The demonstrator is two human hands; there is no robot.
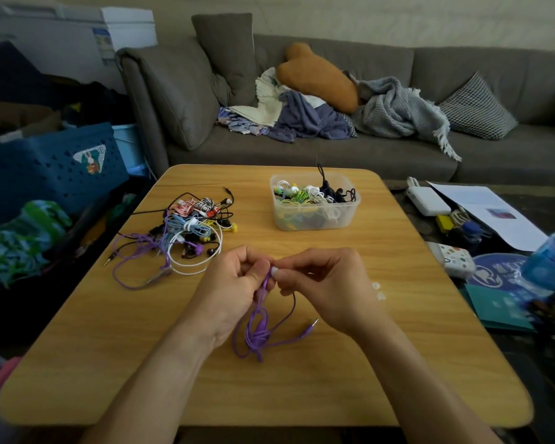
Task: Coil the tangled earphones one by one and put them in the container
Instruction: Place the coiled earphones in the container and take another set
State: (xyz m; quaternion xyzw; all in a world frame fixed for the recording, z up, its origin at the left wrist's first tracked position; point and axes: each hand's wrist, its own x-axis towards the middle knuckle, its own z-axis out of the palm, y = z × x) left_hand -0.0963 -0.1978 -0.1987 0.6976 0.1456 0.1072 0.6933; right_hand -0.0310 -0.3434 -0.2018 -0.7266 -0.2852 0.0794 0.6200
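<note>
Two hands meet above the wooden desk (398, 251): the left hand (234, 283) and right hand (321, 277) both pinch the top of one purple earphone (260, 328), whose cable hangs in loose loops onto the desk, plug lying to the right. One tangled pile of earphones (186, 232) lies far left; its count is impossible to make out. One clear container (314, 203) behind holds coiled sets, partly hidden by its walls.

— What do we see on the table (302, 379)?
— Our left hand (234, 283) and right hand (321, 280) pinch a purple earphone (260, 328); a tangled pile (186, 232) lies left, a container (314, 203) of coiled earphones beyond.
</note>
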